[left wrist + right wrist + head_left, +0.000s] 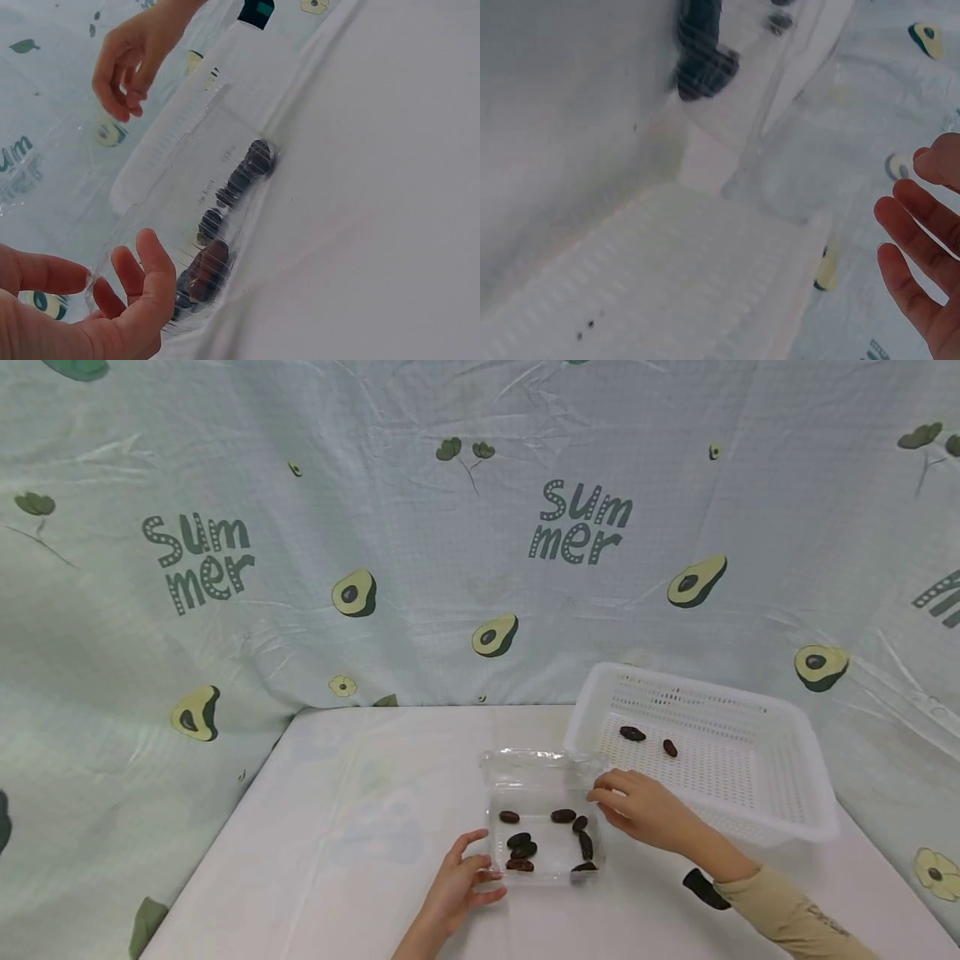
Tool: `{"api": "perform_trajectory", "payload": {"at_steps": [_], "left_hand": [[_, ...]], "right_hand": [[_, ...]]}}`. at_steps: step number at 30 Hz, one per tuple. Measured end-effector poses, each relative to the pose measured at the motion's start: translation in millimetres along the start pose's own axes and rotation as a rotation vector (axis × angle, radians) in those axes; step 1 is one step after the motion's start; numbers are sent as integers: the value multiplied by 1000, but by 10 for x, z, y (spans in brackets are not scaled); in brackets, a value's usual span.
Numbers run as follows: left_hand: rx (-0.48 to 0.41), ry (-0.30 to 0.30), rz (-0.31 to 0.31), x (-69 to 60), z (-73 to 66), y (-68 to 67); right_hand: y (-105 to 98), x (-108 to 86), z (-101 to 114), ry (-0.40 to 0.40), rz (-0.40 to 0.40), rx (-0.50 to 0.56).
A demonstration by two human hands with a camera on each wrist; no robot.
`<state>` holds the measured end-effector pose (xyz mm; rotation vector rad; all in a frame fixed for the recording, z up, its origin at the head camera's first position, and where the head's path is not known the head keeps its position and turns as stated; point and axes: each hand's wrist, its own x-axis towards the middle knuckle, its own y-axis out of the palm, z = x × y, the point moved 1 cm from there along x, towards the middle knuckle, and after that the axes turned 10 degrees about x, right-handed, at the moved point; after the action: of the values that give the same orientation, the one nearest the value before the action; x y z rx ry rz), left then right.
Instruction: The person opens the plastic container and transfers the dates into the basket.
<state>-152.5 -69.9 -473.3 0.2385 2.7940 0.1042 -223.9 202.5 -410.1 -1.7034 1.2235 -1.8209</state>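
A clear plastic box (551, 857) with its lid (536, 770) raised at the back lies on the table. Several dark brown dates (522, 850) are inside it. At its left side my left hand (459, 883) holds the wall; the left wrist view shows the thumb and a finger at the box's edge (91, 279). Over the box's right rim hovers my right hand (643, 810), fingers loosely bent, with nothing seen in them. Behind the right hand stands a white perforated basket (795, 777), holding two dates, one left (632, 733) and one right (670, 747).
A white cover (360, 827) lies over the table. A dark object (705, 889) shows beside the right forearm, partly hidden by the sleeve. Behind the table hangs a curtain (420, 527) printed with avocados.
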Motion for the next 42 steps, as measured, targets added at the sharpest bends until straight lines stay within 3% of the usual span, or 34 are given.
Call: {"api": "perform_trajectory", "payload": {"at_steps": [3, 10, 16, 20, 31, 42], "left_hand": [[9, -20, -5, -3, -25, -9], [31, -27, -3, 2, -53, -26], [52, -8, -1, 30, -61, -35], [70, 1, 6, 51, -46, -33], [95, 15, 22, 108, -13, -50], [71, 25, 5, 118, 7, -43]], "right_hand": [[229, 37, 53, -16, 47, 31], [662, 157, 181, -34, 250, -7], [896, 249, 236, -31, 414, -98], [989, 275, 254, -29, 489, -88], [1027, 344, 305, -42, 585, -73], [1019, 330, 282, -5, 591, -83]]}}
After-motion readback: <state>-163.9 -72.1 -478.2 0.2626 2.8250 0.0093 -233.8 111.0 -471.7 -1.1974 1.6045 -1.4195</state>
